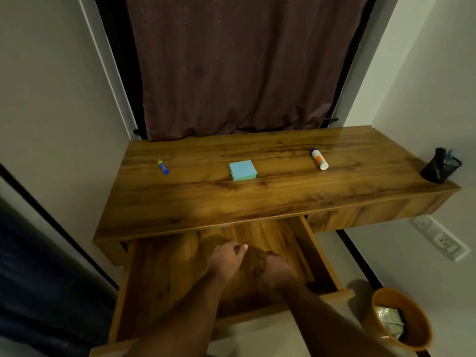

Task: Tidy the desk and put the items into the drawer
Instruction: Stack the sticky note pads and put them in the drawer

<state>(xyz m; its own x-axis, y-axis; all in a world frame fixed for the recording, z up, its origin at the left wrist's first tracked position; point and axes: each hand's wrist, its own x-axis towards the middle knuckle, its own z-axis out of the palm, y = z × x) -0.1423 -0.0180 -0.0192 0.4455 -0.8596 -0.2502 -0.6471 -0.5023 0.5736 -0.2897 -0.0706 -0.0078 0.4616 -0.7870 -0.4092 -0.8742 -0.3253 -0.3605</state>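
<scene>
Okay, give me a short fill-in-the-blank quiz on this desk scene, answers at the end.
1. The pad of sticky notes on the desk is coloured ____.
2. The drawer under the desk stands ____.
3. The glue bottle lies to the ____ of the sticky notes.
4. Both hands, left hand and right hand, are over the ____.

Answers: blue; open; right; drawer

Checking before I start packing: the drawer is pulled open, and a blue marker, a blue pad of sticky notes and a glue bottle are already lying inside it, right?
Not quite. The drawer is pulled open, but the blue marker, the blue pad of sticky notes and the glue bottle lie on the desk top, not inside the drawer. The head view shows this.
</scene>
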